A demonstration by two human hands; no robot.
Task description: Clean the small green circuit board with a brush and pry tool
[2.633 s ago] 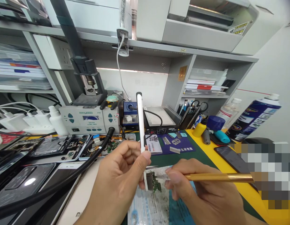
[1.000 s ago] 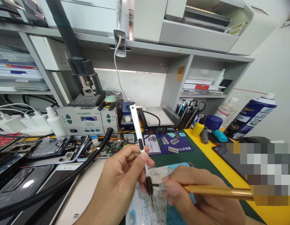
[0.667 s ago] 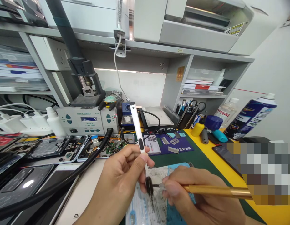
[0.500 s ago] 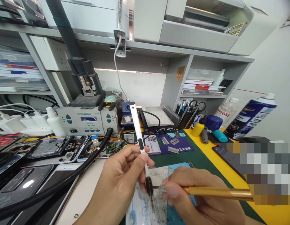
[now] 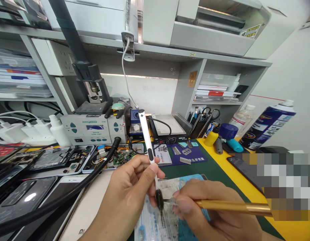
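My left hand (image 5: 134,187) is closed around a white pen-shaped electric brush (image 5: 145,130), thumb on top near its dark button. The brush stands tilted, its plus-marked end up and its dark bristled head (image 5: 159,199) down. In my right hand (image 5: 205,207) a slim gold-handled tool (image 5: 227,206) lies almost level, pinched near its front. Its thin tip points left and meets the side of the bristled head; whether it presses in cannot be made out. Beneath both hands lies a stained blue-and-white sheet (image 5: 167,182).
Opened phones (image 5: 41,197) lie left, crossed by a thick black hose (image 5: 69,194). A grey soldering station (image 5: 94,129) stands behind, beside a tray of circuit boards (image 5: 119,157). Loose blades (image 5: 185,161) lie on the green mat (image 5: 215,170). A spray can (image 5: 267,125) and bottles stand right.
Both hands keep almost the same place and hold. Only a very slight shift shows at the tool's tip and the bristles.
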